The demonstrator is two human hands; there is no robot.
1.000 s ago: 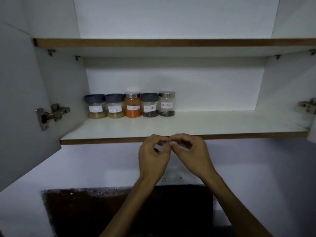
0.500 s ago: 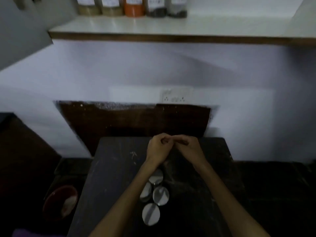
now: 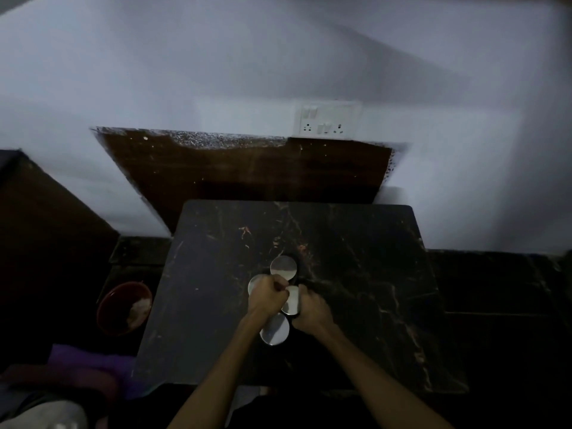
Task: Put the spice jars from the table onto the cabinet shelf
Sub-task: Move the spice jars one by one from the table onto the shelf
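Observation:
Several spice jars with silver lids stand close together on the dark marble table [image 3: 356,258]. One jar [image 3: 283,267] is farthest from me and another jar [image 3: 275,332] is nearest. My left hand [image 3: 266,297] is curled over a third jar [image 3: 254,283], hiding most of its lid. My right hand [image 3: 312,311] has its fingers wrapped against the right side of the middle jar [image 3: 292,301], which shows between my two hands. The cabinet shelf is out of view.
The table stands against a white wall with a socket plate [image 3: 328,119] and a dark brown panel [image 3: 247,168]. A red bowl [image 3: 123,308] sits on the floor at the left, beside purple cloth [image 3: 80,360]. Dark floor lies to the right.
My view dropped from the cabinet shelf with its row of jars down to the table. My hands, held together before, came down onto the cluster of jars and parted slightly.

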